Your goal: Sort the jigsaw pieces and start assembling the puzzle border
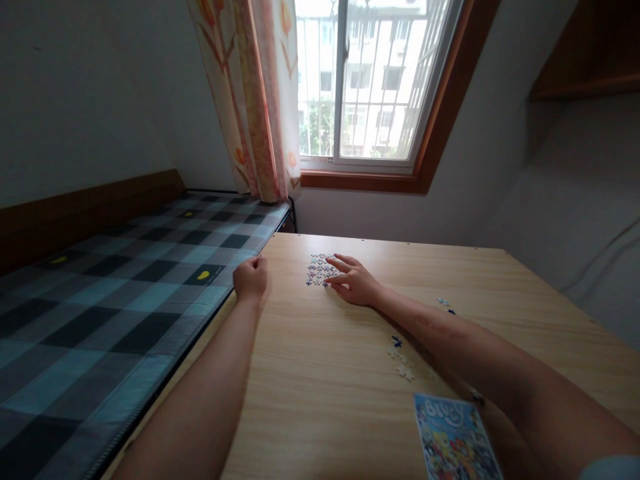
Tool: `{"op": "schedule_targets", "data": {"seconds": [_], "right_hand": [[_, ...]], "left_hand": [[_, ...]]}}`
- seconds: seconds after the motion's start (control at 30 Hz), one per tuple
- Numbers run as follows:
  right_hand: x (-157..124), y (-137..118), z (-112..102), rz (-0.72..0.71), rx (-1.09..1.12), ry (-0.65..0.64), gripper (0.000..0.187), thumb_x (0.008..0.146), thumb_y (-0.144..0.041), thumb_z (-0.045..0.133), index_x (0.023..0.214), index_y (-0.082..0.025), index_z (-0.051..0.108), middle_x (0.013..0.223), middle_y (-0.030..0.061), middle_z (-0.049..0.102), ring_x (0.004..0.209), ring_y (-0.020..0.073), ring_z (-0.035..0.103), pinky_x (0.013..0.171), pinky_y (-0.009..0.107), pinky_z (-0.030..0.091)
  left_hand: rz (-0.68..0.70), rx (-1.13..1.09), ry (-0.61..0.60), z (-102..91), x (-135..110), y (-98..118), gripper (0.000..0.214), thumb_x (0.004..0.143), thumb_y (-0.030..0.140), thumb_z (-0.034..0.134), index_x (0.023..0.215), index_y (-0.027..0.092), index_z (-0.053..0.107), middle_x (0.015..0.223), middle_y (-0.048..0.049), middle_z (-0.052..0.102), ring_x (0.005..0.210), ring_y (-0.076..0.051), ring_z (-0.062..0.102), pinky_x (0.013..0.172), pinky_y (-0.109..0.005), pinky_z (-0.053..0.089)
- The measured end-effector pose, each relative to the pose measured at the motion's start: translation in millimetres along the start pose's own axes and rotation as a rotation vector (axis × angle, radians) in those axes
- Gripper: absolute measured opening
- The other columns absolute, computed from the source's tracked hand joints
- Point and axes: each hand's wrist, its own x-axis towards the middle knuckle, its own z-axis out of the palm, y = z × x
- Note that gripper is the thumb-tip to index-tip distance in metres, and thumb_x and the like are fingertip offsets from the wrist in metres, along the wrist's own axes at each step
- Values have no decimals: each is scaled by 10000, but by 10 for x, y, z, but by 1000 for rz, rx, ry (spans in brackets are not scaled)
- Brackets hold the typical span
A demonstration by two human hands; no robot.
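Several small jigsaw puzzle pieces (319, 270) lie grouped in rough rows toward the far side of the wooden table (310, 373). My right hand (354, 280) reaches over the right side of this group, fingers spread, with the fingertips at or just above the pieces; whether they touch cannot be made out. My left hand (251, 277) rests closed in a fist at the table's left edge, left of the pieces, and nothing shows in it. Loose puzzle pieces (405, 372) are scattered below my right forearm. A few more pieces (443, 302) lie beyond that forearm.
A colourful picture sheet or box marked "Bluey" (456, 437) lies at the table's near side, beside my right arm. A bed with a checked cover (150, 267) adjoins the table's left edge. Behind the table are a curtain (260, 100) and a barred window (375, 87).
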Motion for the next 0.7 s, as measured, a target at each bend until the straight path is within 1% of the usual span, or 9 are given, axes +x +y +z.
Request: {"op": "schedule_targets", "data": {"seconds": [0.13, 0.23, 0.33, 0.4, 0.47, 0.5, 0.57, 0.63, 0.7], "right_hand": [[-6, -29, -20, 20, -28, 34, 219, 922, -262, 642, 1081, -286, 790, 1488, 74, 547, 1423, 298, 427, 1155, 530, 337], [0, -103, -147, 30, -88, 60, 207, 934, -258, 627, 1064, -287, 785, 1448, 67, 588, 1423, 290, 428, 1192, 570, 246], [-32, -199, -489, 52, -120, 107, 199, 942, -247, 608, 1018, -292, 786, 1356, 36, 662, 1428, 282, 421, 1212, 593, 163], [-115, -258, -840, 106, -103, 99, 202, 954, -255, 592, 986, -298, 786, 1247, 25, 721, 1373, 273, 485, 1193, 599, 205], [-263, -308, -1231, 165, -44, -6, 199, 951, -275, 593, 982, -281, 790, 1119, 32, 765, 1212, 251, 609, 1121, 523, 359], [-358, -330, -1416, 202, 1, -97, 203, 948, -282, 596, 1000, -267, 792, 1080, 43, 773, 1092, 224, 663, 1052, 454, 437], [-565, -362, -1715, 320, 81, -328, 216, 921, -276, 626, 1064, -256, 786, 1065, 55, 775, 952, 195, 695, 904, 350, 512], [-752, -372, -1885, 458, 111, -553, 254, 877, -243, 660, 1099, -250, 783, 1027, 58, 779, 857, 186, 702, 761, 297, 520], [-879, -357, -1928, 556, 108, -680, 294, 854, -220, 666, 1125, -244, 778, 974, 58, 778, 793, 178, 696, 686, 276, 499]], "left_hand": [[-2, 7, -11, 14, 13, -8, 409, 867, 443, 424, 633, 170, 618, 667, -94, 652, 637, -192, 519, 577, -293, 307], [-3, 22, -19, 20, 26, -11, 417, 858, 452, 426, 633, 164, 626, 643, -86, 634, 620, -184, 499, 569, -292, 298], [-6, 33, -25, 17, 32, 6, 425, 854, 454, 422, 643, 158, 642, 615, -76, 613, 606, -179, 489, 565, -290, 301], [0, 41, -26, 16, 35, 21, 423, 851, 448, 419, 651, 154, 650, 611, -74, 608, 609, -180, 495, 563, -290, 304], [12, 57, -21, 21, 41, 31, 422, 847, 445, 416, 659, 153, 656, 619, -78, 614, 621, -188, 509, 564, -295, 305], [18, 67, -18, 26, 44, 33, 423, 846, 445, 415, 665, 152, 661, 629, -83, 621, 630, -193, 520, 566, -297, 307], [27, 88, -18, 35, 49, 37, 431, 847, 453, 414, 691, 151, 677, 662, -92, 645, 658, -206, 546, 573, -300, 315], [33, 105, -29, 40, 50, 46, 440, 850, 462, 415, 731, 149, 699, 703, -96, 670, 691, -218, 573, 582, -298, 331], [35, 127, -40, 37, 45, 63, 447, 853, 469, 419, 767, 147, 717, 737, -98, 690, 719, -227, 595, 589, -292, 347]]}}
